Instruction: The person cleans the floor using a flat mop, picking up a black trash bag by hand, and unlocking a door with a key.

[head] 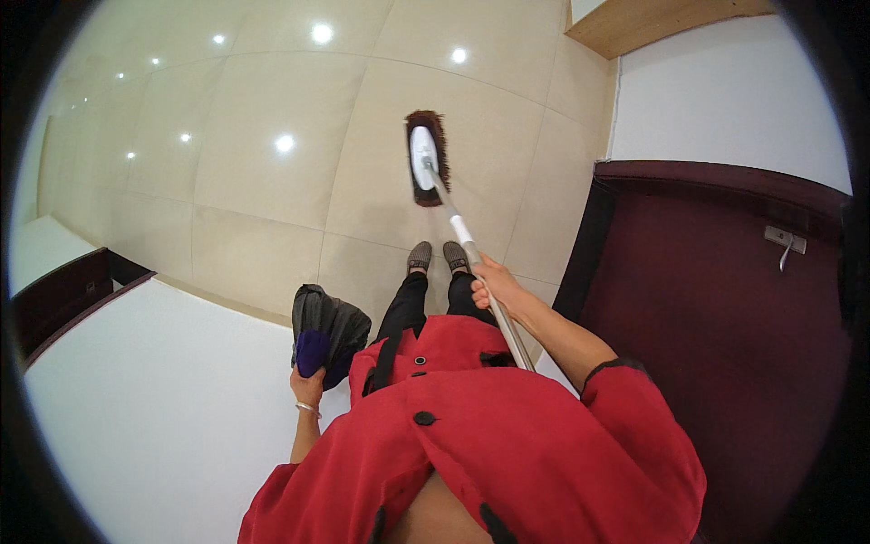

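A metal pole (pixel 504 319) runs from beside my red top down to a flat mop head with brown fringe and a white plate (pixel 424 156), which rests on the tiled floor in front of my shoes. My right hand (pixel 497 284) is closed around the pole at about its middle. At my left side, my left hand (pixel 308 385) grips a bunched purple cloth (pixel 312 352) together with a dark plastic bag (pixel 314 309); some of its fingers are hidden behind them. The bag hangs beside my left leg.
Glossy beige tiles (pixel 272 102) reflect ceiling lights. A dark red door (pixel 707 326) with a metal handle (pixel 786 242) is at the right, below a white wall (pixel 734 102). A white wall (pixel 156 408) stands close on the left. A wooden edge (pixel 652 27) juts in at upper right.
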### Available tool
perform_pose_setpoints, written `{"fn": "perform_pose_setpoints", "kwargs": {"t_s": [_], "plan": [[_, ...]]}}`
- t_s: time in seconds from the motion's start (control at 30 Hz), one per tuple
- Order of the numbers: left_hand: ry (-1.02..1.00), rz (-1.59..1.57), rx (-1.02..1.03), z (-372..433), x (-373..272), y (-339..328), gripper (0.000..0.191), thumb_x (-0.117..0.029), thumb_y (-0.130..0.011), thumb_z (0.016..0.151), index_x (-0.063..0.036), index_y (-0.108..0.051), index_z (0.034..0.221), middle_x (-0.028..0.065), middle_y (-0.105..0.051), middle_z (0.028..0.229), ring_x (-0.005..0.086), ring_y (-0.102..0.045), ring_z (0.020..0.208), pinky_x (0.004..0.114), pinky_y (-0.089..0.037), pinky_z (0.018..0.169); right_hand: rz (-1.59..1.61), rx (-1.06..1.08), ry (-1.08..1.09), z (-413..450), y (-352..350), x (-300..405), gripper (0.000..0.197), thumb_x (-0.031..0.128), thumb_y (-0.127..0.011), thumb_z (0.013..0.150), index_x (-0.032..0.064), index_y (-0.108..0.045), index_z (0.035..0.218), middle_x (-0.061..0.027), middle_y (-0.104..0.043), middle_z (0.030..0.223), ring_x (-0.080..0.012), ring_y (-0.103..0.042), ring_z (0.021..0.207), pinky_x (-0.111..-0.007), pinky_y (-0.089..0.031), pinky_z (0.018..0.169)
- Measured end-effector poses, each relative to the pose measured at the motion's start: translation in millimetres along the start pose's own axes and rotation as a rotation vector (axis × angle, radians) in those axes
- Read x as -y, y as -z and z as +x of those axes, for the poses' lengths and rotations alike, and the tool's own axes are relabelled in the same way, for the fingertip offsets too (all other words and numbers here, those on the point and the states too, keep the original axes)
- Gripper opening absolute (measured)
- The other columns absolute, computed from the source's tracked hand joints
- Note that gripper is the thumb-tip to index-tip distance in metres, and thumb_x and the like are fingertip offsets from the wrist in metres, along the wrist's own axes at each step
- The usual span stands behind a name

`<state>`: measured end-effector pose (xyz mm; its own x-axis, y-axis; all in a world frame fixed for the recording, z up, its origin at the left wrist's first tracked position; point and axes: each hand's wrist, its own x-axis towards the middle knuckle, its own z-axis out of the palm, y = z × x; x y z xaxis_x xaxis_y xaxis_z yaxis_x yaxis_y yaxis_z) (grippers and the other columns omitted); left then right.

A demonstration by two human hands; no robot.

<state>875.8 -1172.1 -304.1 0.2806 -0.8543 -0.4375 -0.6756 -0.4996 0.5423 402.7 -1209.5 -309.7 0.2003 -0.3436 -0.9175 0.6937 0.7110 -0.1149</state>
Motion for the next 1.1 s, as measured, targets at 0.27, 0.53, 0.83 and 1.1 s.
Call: {"fn": "perform_pose_setpoints", "kwargs": {"t_s": [0.27,0.53,0.83,1.1], "plan": [[-0.004,-0.072,0.008,-147.1,-2.0,-53.9,0.033,-0.009,-0.067,0.059,0.0026,-0.061,0.09,0.0102,-0.064,0.079,0.017,-0.058,0.072,0.029,-0.047,0.07,-0.503,0.008,0.265,-33.4,89.1,-54.8,0.046,0.012,-0.044,0.088,0.0159,-0.036,0.133,-0.0014,-0.042,0.061,-0.0093,-0.042,0.043,-0.025,-0.04,0.034],[-0.059,-0.071,0.027,-61.5,-31.6,24.6,0.035,-0.009,-0.068,0.058,0.0028,-0.062,0.091,0.0123,-0.065,0.081,0.0207,-0.06,0.075,0.031,-0.047,0.072,-0.414,-0.003,0.25,-117.3,24.0,-31.6,0.058,0.011,-0.044,0.09,0.0156,-0.02,0.143,-0.0006,-0.04,0.06,-0.0087,-0.039,0.041,-0.024,-0.036,0.035],[-0.144,-0.013,0.066,55.5,-38.9,33.7,0.042,-0.007,-0.067,0.06,0.0017,-0.062,0.1,0.0151,-0.067,0.091,0.0252,-0.063,0.084,0.032,-0.047,0.08,-0.124,-0.16,0.195,-115.6,26.8,-66.3,0.055,0.013,-0.044,0.09,0.0247,-0.027,0.14,-0.0003,-0.039,0.06,-0.0088,-0.037,0.042,-0.024,-0.036,0.035],[-0.137,0.059,0.002,37.8,17.1,43.9,0.042,-0.011,-0.068,0.059,0.0023,-0.062,0.098,0.0172,-0.066,0.086,0.0284,-0.063,0.08,0.034,-0.048,0.076,0.169,-0.298,0.152,-125.2,96.4,-130.8,0.033,0.017,-0.043,0.091,0.0243,-0.038,0.123,0.0016,-0.035,0.057,-0.0065,-0.033,0.04,-0.022,-0.031,0.035]]}}
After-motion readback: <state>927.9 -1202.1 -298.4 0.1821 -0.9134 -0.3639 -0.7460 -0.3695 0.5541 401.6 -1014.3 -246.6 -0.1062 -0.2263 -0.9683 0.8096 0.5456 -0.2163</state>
